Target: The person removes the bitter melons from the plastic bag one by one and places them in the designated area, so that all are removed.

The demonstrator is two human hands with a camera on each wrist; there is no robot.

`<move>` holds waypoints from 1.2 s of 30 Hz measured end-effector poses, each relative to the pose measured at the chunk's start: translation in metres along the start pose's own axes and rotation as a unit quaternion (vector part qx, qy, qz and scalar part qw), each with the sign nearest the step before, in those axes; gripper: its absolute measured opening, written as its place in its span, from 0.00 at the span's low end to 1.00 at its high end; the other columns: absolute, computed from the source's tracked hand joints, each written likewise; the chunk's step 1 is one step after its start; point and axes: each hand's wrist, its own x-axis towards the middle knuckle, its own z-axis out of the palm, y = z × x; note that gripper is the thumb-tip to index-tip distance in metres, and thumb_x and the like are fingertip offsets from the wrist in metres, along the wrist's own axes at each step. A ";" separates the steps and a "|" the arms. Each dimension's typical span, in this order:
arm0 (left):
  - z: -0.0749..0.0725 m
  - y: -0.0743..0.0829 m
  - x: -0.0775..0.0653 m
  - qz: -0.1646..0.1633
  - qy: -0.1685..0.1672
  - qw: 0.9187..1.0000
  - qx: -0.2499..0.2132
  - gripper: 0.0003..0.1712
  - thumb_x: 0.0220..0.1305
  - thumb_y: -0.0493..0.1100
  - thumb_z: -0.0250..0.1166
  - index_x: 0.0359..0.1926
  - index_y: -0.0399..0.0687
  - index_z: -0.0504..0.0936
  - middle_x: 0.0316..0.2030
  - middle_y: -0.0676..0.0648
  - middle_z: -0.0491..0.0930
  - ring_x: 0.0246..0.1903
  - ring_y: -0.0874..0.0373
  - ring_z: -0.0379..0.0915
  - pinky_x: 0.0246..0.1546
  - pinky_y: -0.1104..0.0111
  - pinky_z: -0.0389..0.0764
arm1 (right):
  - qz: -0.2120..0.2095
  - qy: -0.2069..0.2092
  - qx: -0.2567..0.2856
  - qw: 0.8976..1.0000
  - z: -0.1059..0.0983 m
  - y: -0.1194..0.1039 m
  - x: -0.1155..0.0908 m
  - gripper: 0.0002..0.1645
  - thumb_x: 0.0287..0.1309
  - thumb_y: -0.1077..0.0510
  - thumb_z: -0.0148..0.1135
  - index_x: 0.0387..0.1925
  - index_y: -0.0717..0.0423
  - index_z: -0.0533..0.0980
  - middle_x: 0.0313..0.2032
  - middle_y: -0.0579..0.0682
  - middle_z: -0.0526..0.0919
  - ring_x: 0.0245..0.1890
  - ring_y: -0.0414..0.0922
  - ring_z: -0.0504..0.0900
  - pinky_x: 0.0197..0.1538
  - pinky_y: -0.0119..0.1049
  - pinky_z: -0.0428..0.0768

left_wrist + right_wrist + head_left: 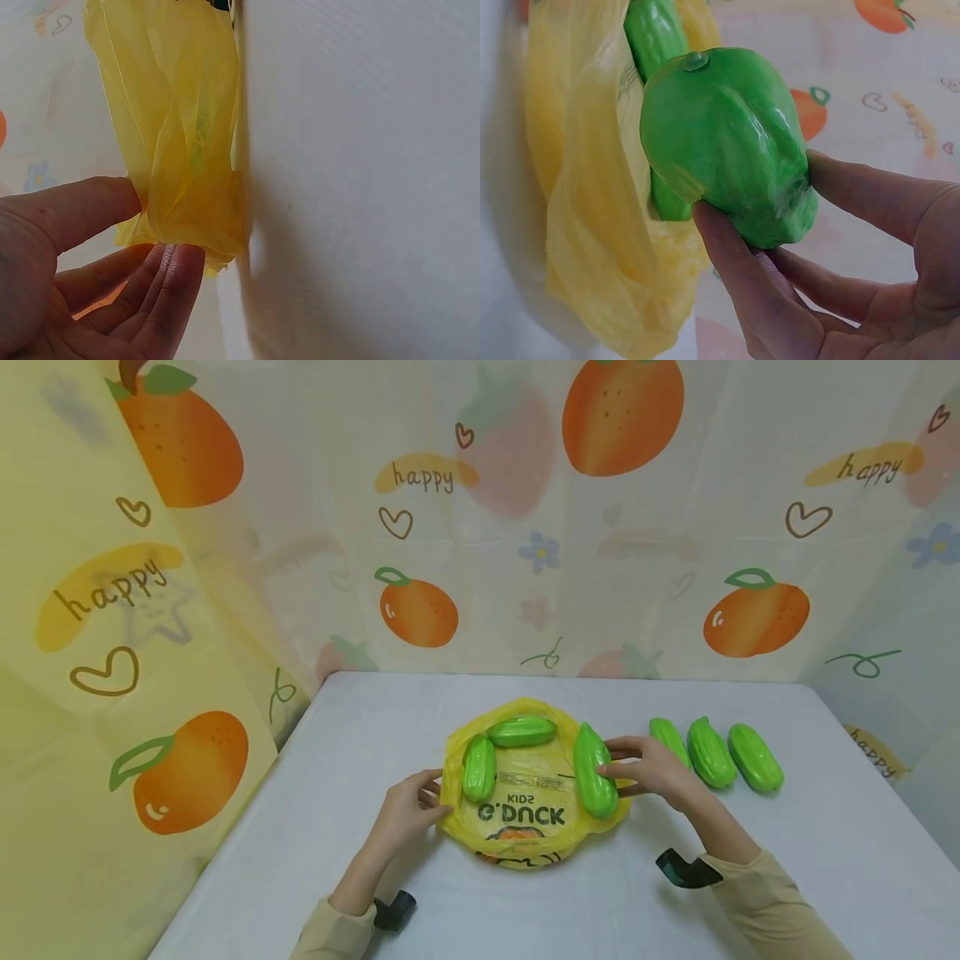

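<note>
Right hand (647,768) pinches glossy green elongated gourd (596,781), long axis near-to-far, narrow tip away. Left hand (408,807) pinches yellow plastic bag (467,833).

Bag (538,767) on table (360,727), two gourds (480,768) inside, another gourd (592,772) at its right side, three gourds (711,756) farther right

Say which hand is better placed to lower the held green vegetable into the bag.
Probably the right hand: its fingers grip the green vegetable at the rim of the yellow bag, while the left hand holds the opposite side.
</note>
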 end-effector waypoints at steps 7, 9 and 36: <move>0.001 -0.002 0.001 -0.004 -0.003 1.000 -0.002 0.31 0.48 0.36 0.73 0.56 0.40 0.76 0.37 0.47 0.81 0.31 0.60 0.78 0.31 0.70 0.79 | 0.001 -0.001 0.002 1.000 -0.006 0.007 -0.006 0.42 0.56 0.52 0.66 0.65 0.70 0.61 0.61 0.70 0.67 0.52 0.54 0.78 0.43 0.44 0.83; 0.002 -0.003 0.001 -0.006 -0.004 1.000 -0.001 0.31 0.48 0.36 0.73 0.57 0.41 0.76 0.37 0.47 0.81 0.31 0.60 0.78 0.31 0.70 0.79 | 0.004 0.001 -0.005 1.000 -0.007 0.009 -0.007 0.42 0.56 0.51 0.66 0.64 0.70 0.61 0.61 0.70 0.67 0.52 0.54 0.78 0.42 0.43 0.83; 0.002 -0.004 0.002 -0.005 -0.005 1.000 0.000 0.32 0.48 0.37 0.73 0.57 0.41 0.76 0.38 0.46 0.81 0.31 0.61 0.77 0.31 0.70 0.79 | 0.040 0.012 -0.033 0.999 -0.030 0.031 -0.033 0.47 0.54 0.50 0.68 0.65 0.73 0.58 0.59 0.75 0.67 0.51 0.56 0.79 0.42 0.45 0.83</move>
